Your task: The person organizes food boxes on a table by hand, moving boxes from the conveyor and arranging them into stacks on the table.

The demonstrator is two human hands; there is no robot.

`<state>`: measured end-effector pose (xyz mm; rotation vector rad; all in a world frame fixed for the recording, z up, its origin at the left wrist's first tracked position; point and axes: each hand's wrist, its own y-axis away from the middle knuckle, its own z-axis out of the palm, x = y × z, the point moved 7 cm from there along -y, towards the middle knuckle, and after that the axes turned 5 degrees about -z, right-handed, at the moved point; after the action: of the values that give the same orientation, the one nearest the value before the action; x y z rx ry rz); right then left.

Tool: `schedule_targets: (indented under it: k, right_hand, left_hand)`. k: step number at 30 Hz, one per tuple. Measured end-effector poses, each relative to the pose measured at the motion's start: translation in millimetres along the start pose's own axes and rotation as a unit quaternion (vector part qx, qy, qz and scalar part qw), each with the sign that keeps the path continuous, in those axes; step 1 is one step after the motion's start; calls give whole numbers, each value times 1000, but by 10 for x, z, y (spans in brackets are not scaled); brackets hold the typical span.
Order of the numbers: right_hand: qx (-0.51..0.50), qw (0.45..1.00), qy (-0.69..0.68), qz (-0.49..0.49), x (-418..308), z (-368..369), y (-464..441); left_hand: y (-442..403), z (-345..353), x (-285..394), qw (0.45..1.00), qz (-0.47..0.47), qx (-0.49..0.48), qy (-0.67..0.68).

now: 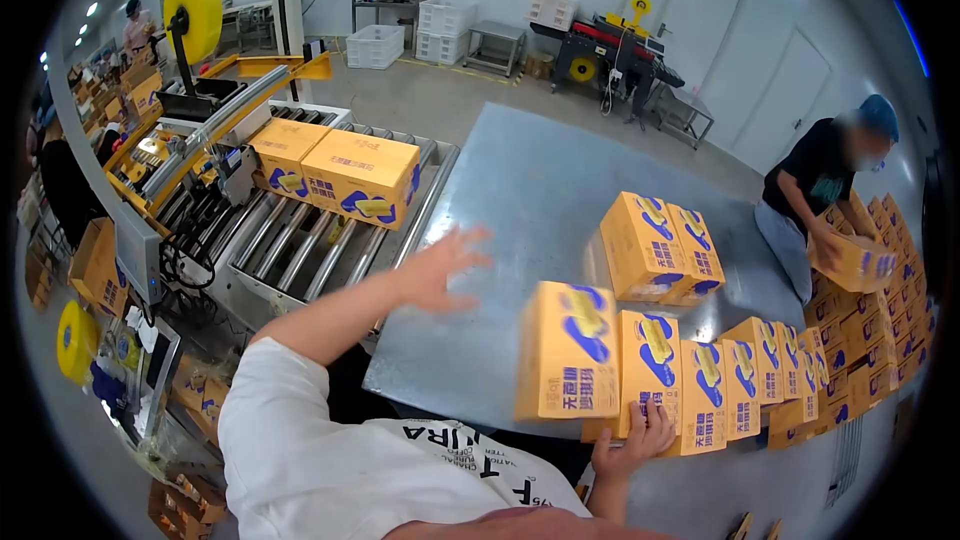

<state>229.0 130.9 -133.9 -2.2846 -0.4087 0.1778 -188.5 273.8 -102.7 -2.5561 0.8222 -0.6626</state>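
My left hand (447, 268) is in the air over the metal table (500, 180), smeared by motion, with its fingers spread and nothing in them. My right hand (632, 440) lies against the lower front of a yellow carton (650, 365), fingers stretched out over its printed face. Left of it a larger-looking yellow carton (568, 350), blurred at its left edge, stands nearest to my left hand. More cartons (703, 395) continue the row to the right along the table's edge. Behind the row, two cartons (660, 245) stand side by side.
On the roller conveyor (300, 250) at left sit two cartons (360, 175), beside a taping machine with a yellow tape roll (195, 15). At right a co-worker (825, 175) holds a carton (855, 260) by stacked cartons (865, 340). White crates (375, 47) stand at the back.
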Motion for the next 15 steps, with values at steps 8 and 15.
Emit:
schedule_targets:
  k: [8,15]
  right_hand:
    - [32,999,1,14,47,49,45]
    - [44,999,-14,18,94,22,43]
  left_hand:
    - [22,-1183,-2804,852,-459,9,-251]
    - [213,-897,-1168,943,-230,140,-196]
